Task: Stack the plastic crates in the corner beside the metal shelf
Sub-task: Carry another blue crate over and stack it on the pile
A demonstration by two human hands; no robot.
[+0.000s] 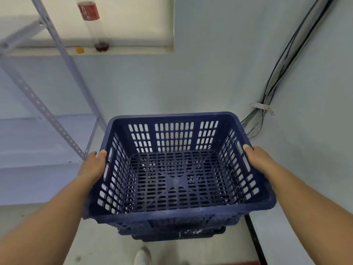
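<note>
Nearest, at the bottom edge, the toe of a pale shoe (142,256) stands on the light floor (107,243). Just above it both bare forearms reach forward to a dark blue plastic crate (177,210), empty, with slotted walls and a grid bottom. The left hand (94,166) clasps the crate's left rim at the handle slot, thumb lying along the top edge; the right hand (257,159) clasps the right rim the same way, fingers hidden on the outside of the wall. The crate is level and sits directly over lower crates (177,233) of the same blue, whose rims show stepped beneath its near side; whether it rests fully in them cannot be told. This pile stands in the corner where two pale blue walls meet. To its left, close beside it, rise the perforated grey posts of the metal shelf (63,54). Farther off, black cables (275,77) run down the right wall, bound with a white tie. On a high window ledge (133,49) stands a nearly empty clear bottle (92,23) with a red label.
</note>
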